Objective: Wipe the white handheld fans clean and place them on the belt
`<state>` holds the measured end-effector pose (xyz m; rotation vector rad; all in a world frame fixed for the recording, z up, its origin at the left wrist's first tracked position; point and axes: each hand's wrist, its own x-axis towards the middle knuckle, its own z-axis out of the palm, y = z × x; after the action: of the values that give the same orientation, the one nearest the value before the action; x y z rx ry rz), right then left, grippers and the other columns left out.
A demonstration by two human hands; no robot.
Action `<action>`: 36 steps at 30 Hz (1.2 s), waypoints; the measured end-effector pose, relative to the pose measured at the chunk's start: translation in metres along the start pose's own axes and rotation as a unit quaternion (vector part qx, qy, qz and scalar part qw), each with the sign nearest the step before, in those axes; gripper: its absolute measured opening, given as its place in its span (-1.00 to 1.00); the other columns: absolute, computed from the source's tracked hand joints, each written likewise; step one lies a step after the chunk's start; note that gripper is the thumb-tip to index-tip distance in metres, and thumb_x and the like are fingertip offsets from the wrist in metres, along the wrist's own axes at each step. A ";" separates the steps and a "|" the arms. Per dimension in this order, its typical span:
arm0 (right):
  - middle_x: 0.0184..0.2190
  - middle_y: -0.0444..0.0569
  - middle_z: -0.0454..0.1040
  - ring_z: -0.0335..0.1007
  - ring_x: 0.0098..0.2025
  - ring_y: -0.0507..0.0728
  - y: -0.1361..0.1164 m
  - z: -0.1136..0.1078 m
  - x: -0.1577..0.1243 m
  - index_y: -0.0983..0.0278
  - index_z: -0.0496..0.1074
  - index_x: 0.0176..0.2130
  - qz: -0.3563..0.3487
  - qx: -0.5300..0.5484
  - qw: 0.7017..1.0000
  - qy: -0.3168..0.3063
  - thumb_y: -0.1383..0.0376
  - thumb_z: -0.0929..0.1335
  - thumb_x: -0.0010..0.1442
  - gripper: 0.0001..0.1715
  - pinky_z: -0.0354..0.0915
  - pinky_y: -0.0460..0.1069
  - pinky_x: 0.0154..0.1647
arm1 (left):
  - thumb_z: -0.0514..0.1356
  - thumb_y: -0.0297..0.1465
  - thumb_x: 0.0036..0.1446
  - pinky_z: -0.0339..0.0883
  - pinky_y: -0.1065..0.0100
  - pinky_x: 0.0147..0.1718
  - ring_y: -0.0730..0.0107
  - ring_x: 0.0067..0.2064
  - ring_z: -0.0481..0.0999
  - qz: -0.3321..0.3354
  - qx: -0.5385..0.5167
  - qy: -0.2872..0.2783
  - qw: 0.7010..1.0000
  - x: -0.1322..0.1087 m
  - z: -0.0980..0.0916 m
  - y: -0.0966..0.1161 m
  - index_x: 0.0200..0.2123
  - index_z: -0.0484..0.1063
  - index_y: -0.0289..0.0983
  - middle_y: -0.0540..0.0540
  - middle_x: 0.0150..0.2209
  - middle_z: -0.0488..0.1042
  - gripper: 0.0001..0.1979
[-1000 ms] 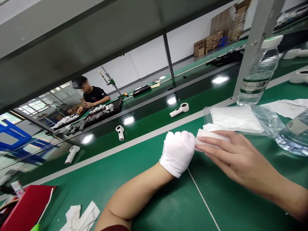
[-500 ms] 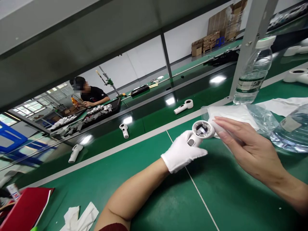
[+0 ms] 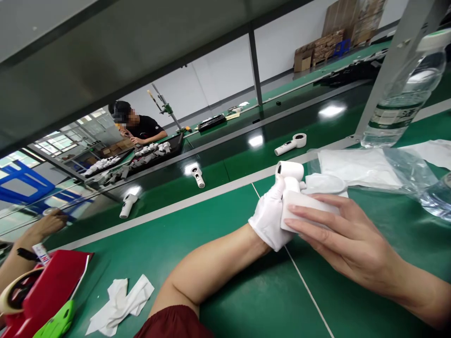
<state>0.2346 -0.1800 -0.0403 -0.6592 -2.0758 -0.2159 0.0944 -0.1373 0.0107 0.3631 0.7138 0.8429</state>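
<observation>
Fingers (image 3: 319, 224) of your bare right hand (image 3: 352, 239) lie straight and close together, pressing a white rectangular pad (image 3: 299, 203) against a white plastic handheld device (image 3: 289, 170). Your white-gloved left hand (image 3: 268, 223) curls closely around that device, holding it upright with its round head above the glove; the pad hides much of its body. Flat, closed fingers like these should spread pressure evenly across the pad, and the glove keeps bare skin off the white plastic.

Just beyond your right hand, a clear plastic bag of white cloth (image 3: 355, 168) lies on the green desk (image 3: 246, 300), close enough to crowd your fingertips if your hand slides that way. Farther right stands a clear water bottle with a white cap (image 3: 400, 101). Toward the lower left lie a crumpled white wipe (image 3: 118, 305) and a red folder (image 3: 45, 286). Another person's hand (image 3: 45, 224) reaches in at the far left. Beyond the desk, a second white handheld device (image 3: 291, 143) lies on a green surface, and a person in a black shirt (image 3: 144, 127) sits far off.
</observation>
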 end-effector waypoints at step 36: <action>0.10 -0.26 0.42 0.20 0.19 0.28 0.009 -0.011 0.005 -0.02 0.22 0.22 -0.024 -0.069 0.997 -0.026 0.43 0.34 0.16 -0.30 0.24 0.24 0.09 | 0.06 -0.23 0.29 0.38 0.57 -0.42 0.50 -0.43 0.48 -0.062 -0.058 -0.104 0.991 -0.005 -0.005 -0.001 -0.37 0.46 -0.43 -0.11 -0.48 0.44 -0.61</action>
<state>0.2448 -0.1748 -0.0311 -0.7059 -2.1426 -0.3763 0.0889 -0.1417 0.0092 0.2933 0.4856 0.7134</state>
